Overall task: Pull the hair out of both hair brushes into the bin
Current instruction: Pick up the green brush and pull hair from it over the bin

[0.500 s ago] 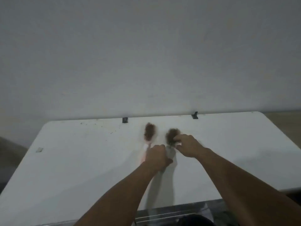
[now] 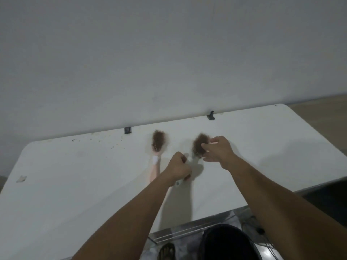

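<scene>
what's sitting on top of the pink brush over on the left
A brown clump of hair covers the pink brush head. Its bristles are mostly hidden beneath. Neither hand touches it.

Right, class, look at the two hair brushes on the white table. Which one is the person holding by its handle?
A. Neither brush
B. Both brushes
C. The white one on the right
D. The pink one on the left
C: the left hand is closed around the handle of the white brush, while the right hand pinches at the hair on its head; the pink brush lies untouched on the table.
</scene>
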`<state>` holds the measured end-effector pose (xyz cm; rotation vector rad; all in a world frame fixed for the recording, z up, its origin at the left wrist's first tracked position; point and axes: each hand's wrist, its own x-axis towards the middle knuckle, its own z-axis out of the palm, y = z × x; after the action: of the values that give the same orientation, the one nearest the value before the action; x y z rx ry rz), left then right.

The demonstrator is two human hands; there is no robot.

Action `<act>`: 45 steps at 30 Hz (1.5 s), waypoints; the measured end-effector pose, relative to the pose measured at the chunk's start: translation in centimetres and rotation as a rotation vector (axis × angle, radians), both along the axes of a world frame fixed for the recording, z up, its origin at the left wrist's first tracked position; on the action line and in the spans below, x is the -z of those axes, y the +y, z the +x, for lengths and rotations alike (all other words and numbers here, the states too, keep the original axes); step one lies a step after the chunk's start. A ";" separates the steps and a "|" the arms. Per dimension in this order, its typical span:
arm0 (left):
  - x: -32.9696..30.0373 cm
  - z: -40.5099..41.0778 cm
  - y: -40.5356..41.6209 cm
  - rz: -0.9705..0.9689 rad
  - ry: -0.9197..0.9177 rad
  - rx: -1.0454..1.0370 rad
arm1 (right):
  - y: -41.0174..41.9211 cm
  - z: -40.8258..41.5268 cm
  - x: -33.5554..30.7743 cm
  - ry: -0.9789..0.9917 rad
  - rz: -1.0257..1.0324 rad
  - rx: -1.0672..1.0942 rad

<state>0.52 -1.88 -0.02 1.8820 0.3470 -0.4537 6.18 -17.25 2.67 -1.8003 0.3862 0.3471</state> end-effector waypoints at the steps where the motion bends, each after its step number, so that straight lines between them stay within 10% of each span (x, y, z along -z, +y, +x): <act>1: -0.1 0.1 -0.3 -0.060 0.018 0.005 | -0.6 -0.2 -0.1 0.012 0.060 0.028; 15: -1.5 1.2 -6.6 -0.239 0.005 0.322 | -10.1 -2.9 -0.7 -0.104 0.231 -0.013; 45: 2.5 -14.0 -12.0 -0.003 -0.493 0.600 | -12.6 -26.2 5.1 -0.517 0.145 0.339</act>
<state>-13.45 -13.87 -2.51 2.0025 -0.5594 -0.3607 -20.00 -29.82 -2.41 -1.5764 0.2812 -0.3184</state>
